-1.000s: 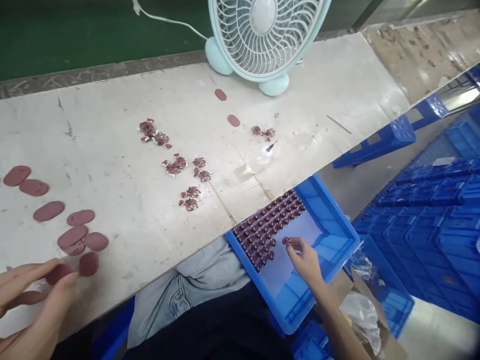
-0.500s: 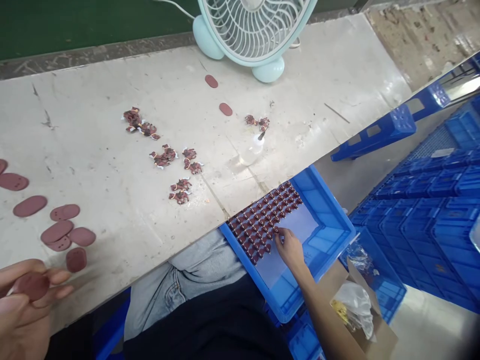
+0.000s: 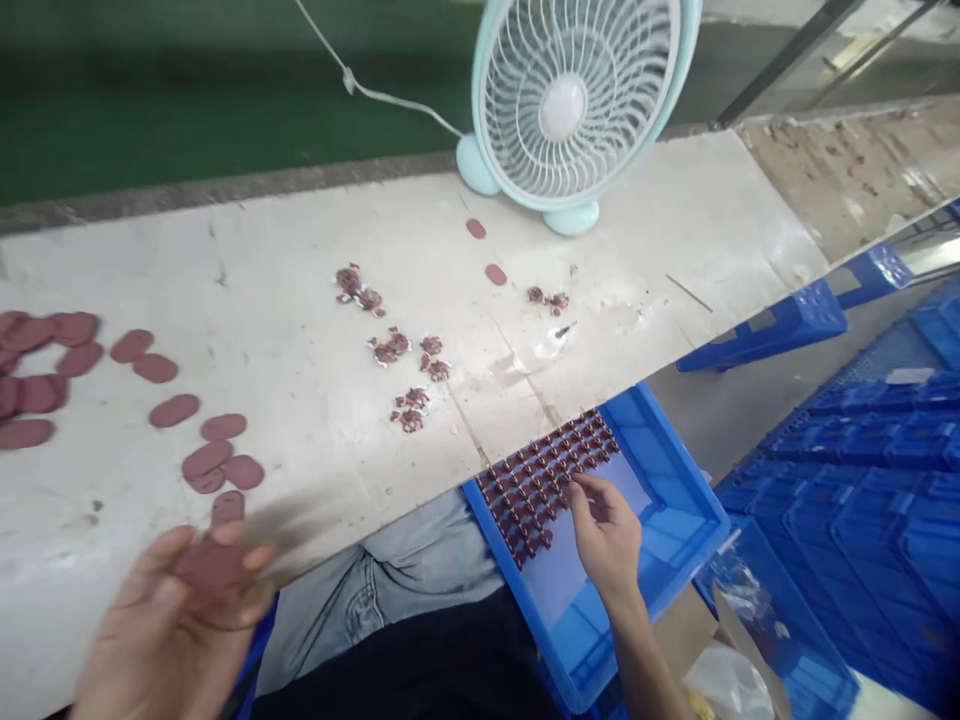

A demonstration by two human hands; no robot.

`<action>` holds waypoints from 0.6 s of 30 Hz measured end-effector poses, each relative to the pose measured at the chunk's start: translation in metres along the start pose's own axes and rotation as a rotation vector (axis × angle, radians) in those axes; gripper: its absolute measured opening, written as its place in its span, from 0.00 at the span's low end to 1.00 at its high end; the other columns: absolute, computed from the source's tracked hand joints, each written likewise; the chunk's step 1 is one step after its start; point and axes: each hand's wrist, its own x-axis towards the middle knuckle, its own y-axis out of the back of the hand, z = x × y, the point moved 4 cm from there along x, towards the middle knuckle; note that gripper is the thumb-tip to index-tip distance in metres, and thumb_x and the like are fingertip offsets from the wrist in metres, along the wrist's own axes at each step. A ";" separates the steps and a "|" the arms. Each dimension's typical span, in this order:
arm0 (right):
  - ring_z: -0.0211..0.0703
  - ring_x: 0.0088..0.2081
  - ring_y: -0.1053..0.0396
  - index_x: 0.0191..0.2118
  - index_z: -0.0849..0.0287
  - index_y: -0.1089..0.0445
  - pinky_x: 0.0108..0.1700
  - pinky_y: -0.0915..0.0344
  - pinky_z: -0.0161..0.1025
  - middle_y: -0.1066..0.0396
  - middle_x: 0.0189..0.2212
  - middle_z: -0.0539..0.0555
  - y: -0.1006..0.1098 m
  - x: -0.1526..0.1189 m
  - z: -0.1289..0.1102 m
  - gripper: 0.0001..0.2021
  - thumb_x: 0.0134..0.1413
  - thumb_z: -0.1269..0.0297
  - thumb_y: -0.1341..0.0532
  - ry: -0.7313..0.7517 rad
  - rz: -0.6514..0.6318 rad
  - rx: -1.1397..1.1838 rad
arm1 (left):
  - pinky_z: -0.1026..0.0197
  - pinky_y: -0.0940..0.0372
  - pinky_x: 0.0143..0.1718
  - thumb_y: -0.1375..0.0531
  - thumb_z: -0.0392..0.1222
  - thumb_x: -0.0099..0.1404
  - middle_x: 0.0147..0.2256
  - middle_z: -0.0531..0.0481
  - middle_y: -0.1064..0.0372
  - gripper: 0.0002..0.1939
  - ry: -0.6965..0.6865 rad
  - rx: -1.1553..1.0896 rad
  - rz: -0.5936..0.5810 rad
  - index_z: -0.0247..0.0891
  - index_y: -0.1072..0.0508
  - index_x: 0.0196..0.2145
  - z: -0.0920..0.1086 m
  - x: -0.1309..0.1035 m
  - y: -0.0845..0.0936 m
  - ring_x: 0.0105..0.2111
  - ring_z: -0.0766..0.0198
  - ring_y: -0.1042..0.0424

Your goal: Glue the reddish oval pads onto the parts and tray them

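Note:
My left hand point(image 3: 184, 610), blurred, holds a reddish-brown oval disc point(image 3: 214, 565) between thumb and fingers above the front edge of the table. Close by lie several matching oval discs point(image 3: 206, 458). My right hand point(image 3: 609, 530) reaches into a blue tray point(image 3: 679, 500), thumb and index finger pinched at a small brown figure point(image 3: 571, 484) at the end of a row. Its fingertips partly hide that piece. Neat rows of such brown figures point(image 3: 536, 470) stand on a pale sheet in the tray. Loose brown-and-white figures point(image 3: 390, 346) lie in small clusters on the table.
A light-blue fan point(image 3: 562, 110) stands at the table's back edge. A small clear bottle with a dark tip point(image 3: 551, 342) and a thin stick point(image 3: 688, 292) lie on the tabletop point(image 3: 300, 470). Stacked blue crates point(image 3: 862, 480) and an open carton point(image 3: 694, 625) are at the right.
My left hand has moved right and inward, still holding the oval disc. The view has shifted, showing more discs at the left. My right hand stays at the end of the figure rows.

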 end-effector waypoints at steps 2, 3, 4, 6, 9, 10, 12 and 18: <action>0.42 0.31 0.28 0.46 0.57 0.30 0.33 0.27 0.39 0.29 0.32 0.53 -0.019 -0.001 -0.048 0.22 0.65 0.42 0.48 0.022 -0.079 0.187 | 0.66 0.40 0.17 0.27 0.47 0.52 0.37 0.56 0.17 0.14 0.067 -0.145 -0.036 0.56 0.17 0.39 -0.004 -0.015 -0.031 0.30 0.55 0.21; 0.39 0.27 0.31 0.46 0.56 0.30 0.26 0.30 0.35 0.31 0.29 0.51 -0.032 0.001 -0.072 0.26 0.66 0.40 0.53 0.012 -0.160 0.335 | 0.67 0.39 0.16 0.25 0.46 0.50 0.38 0.51 0.17 0.16 0.097 -0.168 -0.093 0.51 0.17 0.38 -0.005 -0.022 -0.047 0.30 0.55 0.20; 0.37 0.24 0.34 0.47 0.56 0.29 0.20 0.34 0.32 0.32 0.29 0.50 -0.046 0.006 -0.095 0.30 0.66 0.37 0.57 -0.018 -0.270 0.533 | 0.69 0.38 0.16 0.25 0.45 0.50 0.38 0.48 0.17 0.17 0.128 -0.173 -0.135 0.47 0.17 0.39 -0.005 -0.028 -0.060 0.30 0.56 0.20; 0.32 0.22 0.38 0.53 0.59 0.31 0.14 0.40 0.27 0.31 0.32 0.51 -0.074 0.022 -0.138 0.34 0.63 0.34 0.55 -0.171 -0.559 1.160 | 0.70 0.34 0.19 0.25 0.44 0.51 0.40 0.45 0.18 0.16 0.167 -0.202 -0.186 0.44 0.17 0.40 -0.002 -0.039 -0.079 0.32 0.56 0.19; 0.29 0.23 0.37 0.57 0.63 0.37 0.17 0.35 0.20 0.32 0.33 0.49 -0.093 0.057 -0.181 0.32 0.63 0.38 0.46 -0.418 -0.776 1.858 | 0.71 0.31 0.23 0.25 0.43 0.53 0.40 0.45 0.18 0.17 0.180 -0.256 -0.239 0.42 0.17 0.41 0.006 -0.048 -0.091 0.34 0.57 0.18; 0.29 0.22 0.37 0.55 0.63 0.37 0.18 0.34 0.20 0.34 0.31 0.48 -0.096 0.067 -0.187 0.28 0.64 0.41 0.45 -0.477 -0.787 1.939 | 0.71 0.31 0.24 0.25 0.43 0.53 0.40 0.45 0.18 0.16 0.179 -0.272 -0.258 0.41 0.17 0.41 0.008 -0.049 -0.092 0.35 0.57 0.18; 0.29 0.21 0.37 0.51 0.61 0.36 0.19 0.33 0.21 0.38 0.28 0.45 -0.098 0.076 -0.194 0.21 0.67 0.46 0.46 -0.567 -0.808 1.959 | 0.70 0.28 0.28 0.26 0.42 0.55 0.42 0.43 0.18 0.15 0.178 -0.310 -0.292 0.40 0.18 0.41 0.009 -0.048 -0.091 0.37 0.56 0.18; 0.29 0.16 0.39 0.42 0.59 0.30 0.13 0.38 0.24 0.35 0.22 0.45 -0.091 0.018 -0.194 0.18 0.63 0.47 0.40 -0.319 -0.670 1.401 | 0.65 0.23 0.36 0.31 0.37 0.62 0.45 0.46 0.19 0.09 0.145 -0.447 -0.455 0.41 0.19 0.42 -0.007 -0.038 -0.090 0.43 0.55 0.18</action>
